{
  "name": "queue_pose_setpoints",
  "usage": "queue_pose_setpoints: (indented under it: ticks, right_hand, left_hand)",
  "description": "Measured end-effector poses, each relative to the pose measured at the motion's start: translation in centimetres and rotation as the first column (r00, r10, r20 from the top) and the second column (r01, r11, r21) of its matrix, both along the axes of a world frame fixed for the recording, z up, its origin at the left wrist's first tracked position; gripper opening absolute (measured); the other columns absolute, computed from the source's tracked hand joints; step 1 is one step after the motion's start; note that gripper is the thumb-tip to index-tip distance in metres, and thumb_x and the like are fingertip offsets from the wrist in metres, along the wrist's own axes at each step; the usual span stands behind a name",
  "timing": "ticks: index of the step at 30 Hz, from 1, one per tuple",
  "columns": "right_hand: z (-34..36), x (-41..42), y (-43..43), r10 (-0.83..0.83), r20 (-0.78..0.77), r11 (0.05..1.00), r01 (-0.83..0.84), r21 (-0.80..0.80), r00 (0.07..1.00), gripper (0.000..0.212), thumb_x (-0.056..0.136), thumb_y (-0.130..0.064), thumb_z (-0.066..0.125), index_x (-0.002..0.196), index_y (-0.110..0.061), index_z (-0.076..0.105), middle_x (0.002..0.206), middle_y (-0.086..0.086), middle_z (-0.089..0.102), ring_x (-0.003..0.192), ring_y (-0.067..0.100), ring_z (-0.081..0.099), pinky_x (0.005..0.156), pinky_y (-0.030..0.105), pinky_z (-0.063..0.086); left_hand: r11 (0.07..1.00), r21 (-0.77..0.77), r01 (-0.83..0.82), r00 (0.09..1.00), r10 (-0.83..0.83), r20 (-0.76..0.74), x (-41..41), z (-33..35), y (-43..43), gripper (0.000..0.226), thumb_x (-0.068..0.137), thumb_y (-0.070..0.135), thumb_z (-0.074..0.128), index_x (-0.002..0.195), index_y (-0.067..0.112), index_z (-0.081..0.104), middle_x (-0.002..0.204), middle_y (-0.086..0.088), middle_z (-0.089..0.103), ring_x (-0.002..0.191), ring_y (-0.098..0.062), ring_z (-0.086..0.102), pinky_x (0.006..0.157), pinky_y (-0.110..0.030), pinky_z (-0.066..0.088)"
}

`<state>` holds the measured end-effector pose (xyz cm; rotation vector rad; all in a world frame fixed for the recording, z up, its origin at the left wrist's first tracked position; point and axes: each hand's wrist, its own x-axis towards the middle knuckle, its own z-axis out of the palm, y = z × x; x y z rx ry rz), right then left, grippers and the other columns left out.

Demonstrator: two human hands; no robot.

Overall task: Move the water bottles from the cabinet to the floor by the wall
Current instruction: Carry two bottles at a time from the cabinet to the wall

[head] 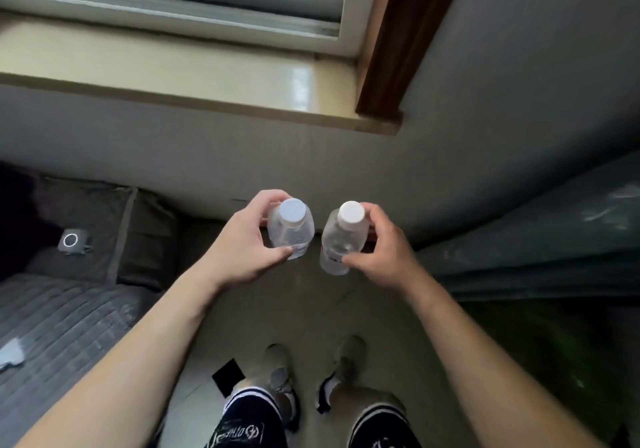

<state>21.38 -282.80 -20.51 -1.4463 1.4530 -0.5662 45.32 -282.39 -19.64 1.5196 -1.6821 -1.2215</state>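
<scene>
Water bottle (pixel 291 236) in left hand (pixel 242 243) | second bottle (pixel 341 239) in right hand (pixel 388 257)

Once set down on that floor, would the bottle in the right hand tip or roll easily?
The right bottle looks tall and narrow, so a nudge would probably tip it. Its round body would likely roll afterwards. Thin clear plastic: probably squeezable.

A pale-framed window (pixel 173 0) fills the upper left of the frame, with a glossy cream sill (pixel 207 73) below it catching daylight. Dark wood trim (pixel 398 39) runs up its right side. A grey wall (pixel 156 156) crosses the middle. At lower left lies a bed (pixel 62 326) with a grey quilted cover and dark pillows (pixel 145 239). The pale floor (pixel 311 309) occupies the lower centre.
</scene>
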Motion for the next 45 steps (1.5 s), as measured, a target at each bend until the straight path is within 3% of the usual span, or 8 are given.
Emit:
queue_pose_setpoints:
  ticks: [6,11,14,18,23,29,37,45]
  right_hand:
    - [-13.0,0.1,-2.4,0.028,0.025,1.0,-0.028,0.001,0.999,0.069,0.058,-0.034,0.08,0.121,-0.025,0.052,0.12,-0.002,0.062,0.108,0.01,0.062,0.096,0.033,0.052]
    - [-25.3,-0.1,-3.6,0.017,-0.009,1.0,-0.017,0.02,1.0,0.071,0.063,-0.031,0.086,0.124,-0.028,0.05,0.123,-0.005,0.06,0.11,0.011,0.061,0.094,0.034,0.052]
    - [-32.1,-0.4,-4.0,-0.003,-0.016,1.0,0.003,0.02,1.0,0.066,0.065,-0.022,0.089,0.118,-0.032,0.051,0.12,-0.006,0.061,0.105,0.01,0.06,0.088,0.025,0.049]
    - [-40.9,-0.7,-4.0,-0.02,-0.041,0.999,0.022,0.044,0.999,0.064,0.066,-0.026,0.087,0.116,-0.04,0.051,0.118,-0.012,0.062,0.106,0.007,0.06,0.091,0.034,0.053]
    - [-49.7,-0.8,-4.4,-0.036,-0.053,0.995,0.041,0.093,0.998,0.067,0.063,-0.029,0.089,0.115,-0.044,0.05,0.118,-0.016,0.06,0.107,0.005,0.058,0.091,0.034,0.051]
    - [-56.1,-0.7,-5.1,-0.063,-0.068,0.989,0.071,0.132,0.996,0.06,0.07,-0.023,0.086,0.115,-0.037,0.049,0.115,-0.01,0.059,0.102,0.009,0.057,0.076,0.021,0.043]
    - [-61.5,0.4,-5.5,-0.047,-0.123,0.983,0.068,0.17,0.991,0.06,0.077,-0.013,0.08,0.123,-0.032,0.048,0.121,-0.007,0.057,0.11,0.013,0.056,0.089,0.029,0.045]
    - [-64.6,0.6,-5.6,-0.056,-0.162,0.982,0.084,0.167,0.985,0.058,0.077,-0.01,0.079,0.122,-0.03,0.048,0.119,-0.008,0.056,0.106,0.011,0.056,0.091,0.03,0.047]
  left_hand:
    - [1.0,0.008,-0.003,0.996,0.002,0.094,-0.4,-12.2,-1.7,0.063,0.068,0.007,0.078,0.118,0.031,0.05,0.109,0.02,0.061,0.103,-0.003,0.06,0.089,-0.017,0.047]
    - [0.997,0.077,-0.029,0.989,0.017,0.145,-0.6,-23.7,-2.4,0.059,0.071,0.009,0.073,0.115,0.04,0.049,0.106,0.025,0.06,0.1,0.014,0.055,0.077,-0.001,0.04]
    - [0.997,0.073,0.016,0.986,-0.028,0.166,-0.9,-30.5,-2.5,0.057,0.072,0.009,0.072,0.115,0.039,0.051,0.107,0.018,0.063,0.1,0.008,0.058,0.08,-0.007,0.045]
    - [0.996,0.078,0.05,0.983,-0.063,0.172,-1.1,-38.9,-3.0,0.056,0.069,0.017,0.074,0.114,0.039,0.05,0.106,0.018,0.063,0.098,0.001,0.061,0.083,-0.03,0.053]
    - [0.993,0.105,0.057,0.971,-0.08,0.226,-1.7,-47.5,-3.9,0.065,0.071,0.016,0.079,0.114,0.049,0.042,0.109,0.023,0.057,0.102,-0.002,0.057,0.085,-0.028,0.049]
    - [0.991,0.125,0.04,0.941,-0.08,0.33,-2.5,-55.1,-5.0,0.066,0.071,0.013,0.077,0.122,0.039,0.045,0.109,0.012,0.059,0.1,-0.011,0.058,0.086,-0.036,0.053]
    - [0.993,0.118,0.023,0.949,-0.059,0.309,-3.0,-60.8,-5.7,0.057,0.071,0.009,0.072,0.113,0.04,0.049,0.106,0.013,0.061,0.097,-0.009,0.059,0.084,-0.04,0.055]
    - [0.983,0.185,-0.022,0.965,-0.027,0.259,-3.4,-63.8,-5.7,0.062,0.073,0.001,0.073,0.117,0.038,0.049,0.11,0.012,0.06,0.102,-0.008,0.059,0.086,-0.031,0.053]
